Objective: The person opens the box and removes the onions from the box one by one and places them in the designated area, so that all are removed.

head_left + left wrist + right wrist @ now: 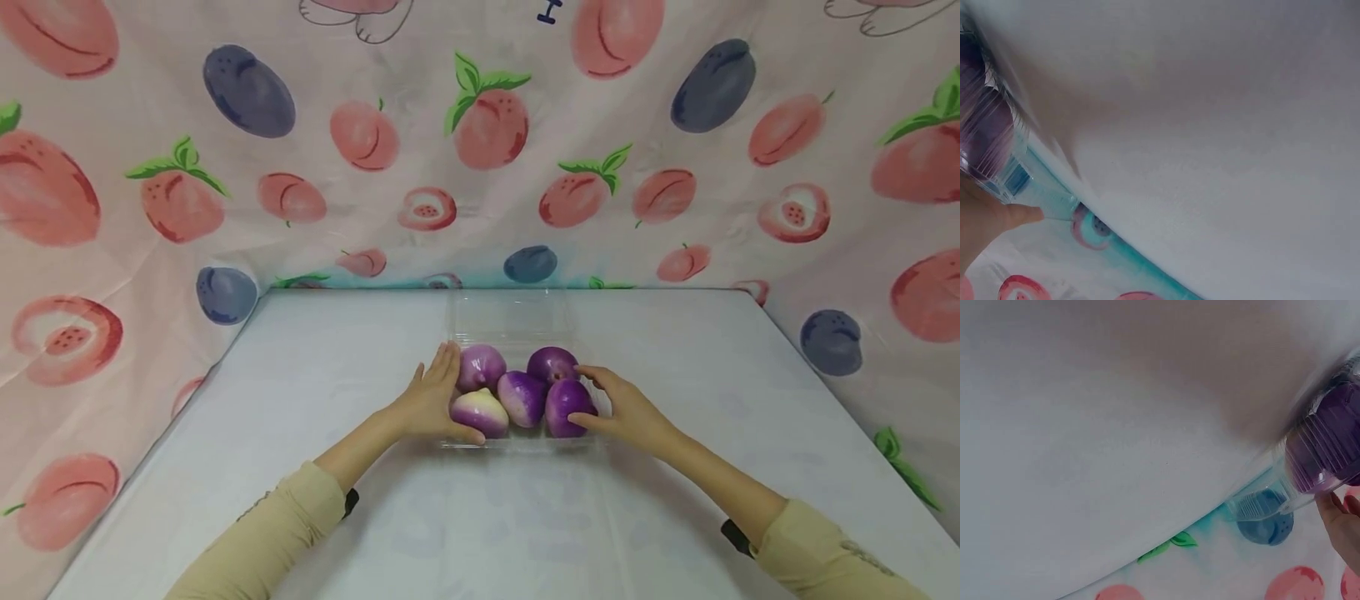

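In the head view a clear plastic box (525, 443) on the table holds several glossy purple onions. One pale-tipped onion (480, 414) lies at the near left, beside a middle onion (521, 398). My left hand (431, 404) rests along the box's left side, fingers straight, thumb over the near rim by the pale-tipped onion. From the right, my right hand (626, 408) grips the near right onion (562, 408). Its thumb lies on that onion and a fingertip reaches its far side, by the dark back onion (551, 364). The wrist views show the box walls only in part.
The box's clear lid (510, 315) stands open toward the back. A white cloth covers the table (337, 517). Behind and at both sides hangs a fruit-printed curtain (420, 100), meeting the table's back edge.
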### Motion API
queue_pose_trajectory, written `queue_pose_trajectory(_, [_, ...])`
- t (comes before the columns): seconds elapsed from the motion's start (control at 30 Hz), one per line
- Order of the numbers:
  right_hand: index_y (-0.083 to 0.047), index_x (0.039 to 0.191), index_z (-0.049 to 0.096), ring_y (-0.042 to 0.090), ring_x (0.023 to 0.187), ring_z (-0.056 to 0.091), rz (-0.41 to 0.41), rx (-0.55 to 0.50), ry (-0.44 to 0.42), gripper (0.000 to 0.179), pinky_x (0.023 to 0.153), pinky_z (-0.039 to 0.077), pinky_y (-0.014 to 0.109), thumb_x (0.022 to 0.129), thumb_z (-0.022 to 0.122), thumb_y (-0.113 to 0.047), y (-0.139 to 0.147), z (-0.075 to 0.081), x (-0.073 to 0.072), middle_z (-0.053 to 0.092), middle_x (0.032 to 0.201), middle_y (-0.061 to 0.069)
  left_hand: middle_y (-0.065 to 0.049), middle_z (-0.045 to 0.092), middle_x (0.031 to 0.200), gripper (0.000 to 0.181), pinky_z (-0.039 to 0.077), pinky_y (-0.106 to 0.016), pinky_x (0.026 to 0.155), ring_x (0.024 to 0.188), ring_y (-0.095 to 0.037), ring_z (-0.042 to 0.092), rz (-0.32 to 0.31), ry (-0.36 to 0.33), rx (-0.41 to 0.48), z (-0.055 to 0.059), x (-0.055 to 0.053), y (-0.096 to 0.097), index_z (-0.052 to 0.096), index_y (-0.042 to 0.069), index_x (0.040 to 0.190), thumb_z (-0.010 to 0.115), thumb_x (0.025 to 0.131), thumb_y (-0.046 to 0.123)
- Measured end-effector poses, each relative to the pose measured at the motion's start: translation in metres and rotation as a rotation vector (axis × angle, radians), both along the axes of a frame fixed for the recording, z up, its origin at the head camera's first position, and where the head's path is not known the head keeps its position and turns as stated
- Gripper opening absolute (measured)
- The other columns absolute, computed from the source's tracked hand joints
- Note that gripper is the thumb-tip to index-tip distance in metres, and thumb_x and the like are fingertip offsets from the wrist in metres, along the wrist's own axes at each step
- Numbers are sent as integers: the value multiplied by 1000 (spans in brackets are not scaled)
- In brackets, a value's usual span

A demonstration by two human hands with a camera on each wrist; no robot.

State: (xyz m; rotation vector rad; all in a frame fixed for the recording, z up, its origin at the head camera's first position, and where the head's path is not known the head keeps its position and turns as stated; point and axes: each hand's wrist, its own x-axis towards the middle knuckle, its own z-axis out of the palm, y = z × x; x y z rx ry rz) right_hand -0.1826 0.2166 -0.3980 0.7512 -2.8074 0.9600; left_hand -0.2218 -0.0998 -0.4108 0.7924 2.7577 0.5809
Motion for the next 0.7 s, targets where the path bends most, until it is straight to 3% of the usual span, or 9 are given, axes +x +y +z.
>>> queue_pose_trajectory(0.13, [7,131,46,43,113,55,-31,27,-27,66,93,47,54,81,73,-28,-2,-1,0,53,131,25,-22,-9,157,136,6,-61,114,146,-33,-7,11,53,-19,-1,3,-2,-7,-4,148,70,65,71])
queue_pose_trajectory(0.27, [6,133,45,42,115,54,-62,50,-61,71,94,47,54,81,74,-33,-4,0,0,53,133,24,-22,-7,157,132,8,-61,114,146,-34,-5,9,53,-18,0,6,-3,-3,-5,148,70,66,69])
queue_pose_trajectory(0.7, [6,134,42,42,127,45,-87,120,-50,87,101,40,56,72,79,-43,-11,-3,1,50,136,24,-21,-17,155,135,4,-58,115,145,-33,-13,-19,-64,7,5,6,-7,-7,-4,148,72,65,67])
